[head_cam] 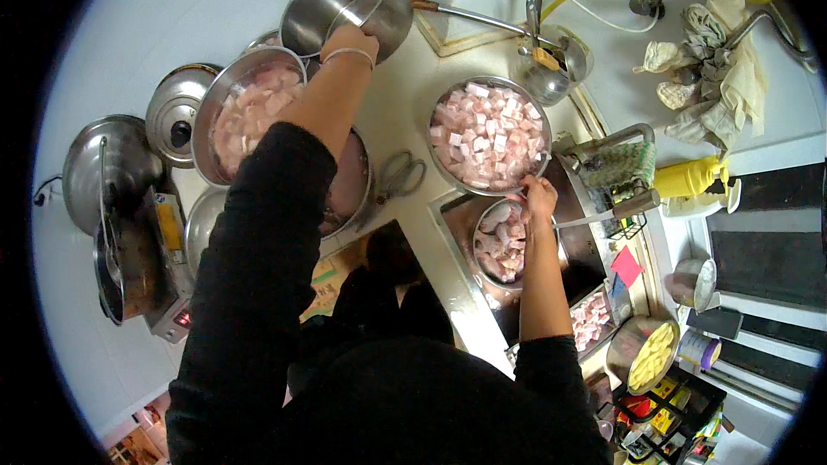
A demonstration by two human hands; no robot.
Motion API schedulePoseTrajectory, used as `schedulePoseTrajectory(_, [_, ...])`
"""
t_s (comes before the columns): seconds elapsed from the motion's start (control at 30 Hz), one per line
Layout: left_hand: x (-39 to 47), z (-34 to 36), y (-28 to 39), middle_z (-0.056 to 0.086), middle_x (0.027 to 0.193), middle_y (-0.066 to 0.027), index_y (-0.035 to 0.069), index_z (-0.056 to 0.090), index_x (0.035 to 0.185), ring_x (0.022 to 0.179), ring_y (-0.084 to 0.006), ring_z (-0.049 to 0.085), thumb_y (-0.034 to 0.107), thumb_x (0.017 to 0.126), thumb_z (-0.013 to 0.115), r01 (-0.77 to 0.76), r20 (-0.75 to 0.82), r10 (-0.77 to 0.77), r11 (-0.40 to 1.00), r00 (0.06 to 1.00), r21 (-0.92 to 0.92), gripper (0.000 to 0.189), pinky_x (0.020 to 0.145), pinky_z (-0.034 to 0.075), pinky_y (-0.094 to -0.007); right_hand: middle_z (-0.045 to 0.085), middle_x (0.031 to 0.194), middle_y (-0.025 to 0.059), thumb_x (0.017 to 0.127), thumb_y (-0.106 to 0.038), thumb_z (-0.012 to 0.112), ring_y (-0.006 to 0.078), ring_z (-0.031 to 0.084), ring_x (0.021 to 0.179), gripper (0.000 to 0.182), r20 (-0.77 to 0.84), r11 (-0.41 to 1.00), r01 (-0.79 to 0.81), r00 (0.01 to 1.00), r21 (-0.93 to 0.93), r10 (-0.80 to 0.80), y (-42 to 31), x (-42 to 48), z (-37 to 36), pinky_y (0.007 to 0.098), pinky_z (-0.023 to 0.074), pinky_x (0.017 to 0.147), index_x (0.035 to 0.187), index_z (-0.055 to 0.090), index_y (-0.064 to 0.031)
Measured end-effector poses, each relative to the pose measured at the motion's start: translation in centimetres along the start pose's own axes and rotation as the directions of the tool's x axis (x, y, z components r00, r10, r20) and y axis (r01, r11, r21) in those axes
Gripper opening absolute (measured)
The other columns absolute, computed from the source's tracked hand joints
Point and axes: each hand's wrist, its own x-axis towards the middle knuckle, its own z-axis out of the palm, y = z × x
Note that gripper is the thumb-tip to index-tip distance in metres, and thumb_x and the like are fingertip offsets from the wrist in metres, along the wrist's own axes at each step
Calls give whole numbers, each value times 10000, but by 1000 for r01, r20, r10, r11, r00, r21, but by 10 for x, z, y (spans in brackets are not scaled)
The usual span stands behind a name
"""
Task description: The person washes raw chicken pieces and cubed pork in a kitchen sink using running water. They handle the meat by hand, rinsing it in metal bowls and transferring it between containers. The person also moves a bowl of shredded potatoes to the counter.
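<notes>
My left hand (352, 45) is closed at the near rim of a large, deep steel pot (323, 10), which is tilted and looks bare inside; the fingertips are hidden. My right hand (539, 199) grips the near rim of a round steel bowl (434, 161) heaped with pale pink meat cubes (488, 132). Beneath that hand, in the sink (462, 213), sits a smaller steel bowl (481, 268) of larger meat pieces (501, 239). Beside my left forearm stands a steel basin (207, 161) holding meat in liquid (252, 116). Another basin (368, 174) is partly hidden under the arm.
Kitchen scissors (400, 177) lie on the counter (394, 103). A knife (620, 208) rests across the sink's right side. Utensils stand in a steel container (549, 81). A pot of yellow pieces (610, 355) is at lower right. Steel lids (177, 103) and a wok (129, 284) line the left.
</notes>
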Motion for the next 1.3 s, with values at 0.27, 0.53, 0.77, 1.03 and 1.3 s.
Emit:
schedulePoseTrajectory(0.27, [43,44,-15,602,1113,-156,24,620,1067,1047,-305,576,485,798,592,35,-73,-37,999,997,-36,534,851,463,-394,531,597,90,728,-52,589,237,606,456,150,13,999,-31,999,-17,31,0,-13,-20,304,356,262,667,452,-51])
schedulePoseTrajectory(0.53, [-62,81,2,586,987,-198,-72,527,1023,843,-331,606,173,809,611,189,57,-220,649,974,-737,336,736,528,-430,489,636,29,729,-12,590,132,494,535,81,11,996,-74,997,-47,74,1,-1,-26,320,556,439,701,517,-30])
schedulePoseTrajectory(0.77, [-91,110,-14,471,1092,-212,-104,445,1059,923,-327,528,-47,787,454,337,560,-272,-572,782,-748,278,688,577,-475,528,707,47,738,2,585,150,525,611,70,29,995,-97,995,-5,97,-5,-10,-27,327,565,467,724,522,-25])
schedulePoseTrajectory(1.03, [-57,146,-28,407,1226,-218,-80,386,1195,949,-351,519,23,811,458,401,476,-360,-265,802,-877,404,680,568,-445,524,717,46,731,-6,592,149,523,621,82,49,998,-61,997,26,59,7,-2,-26,313,547,460,712,517,-32])
schedulePoseTrajectory(1.3, [-42,145,-41,456,1216,-187,-32,432,1176,1031,-316,510,155,836,505,361,309,-186,482,933,-798,396,800,455,-411,498,643,39,739,-31,602,131,498,493,120,11,999,-35,999,22,35,4,-2,-20,272,525,394,679,498,-26])
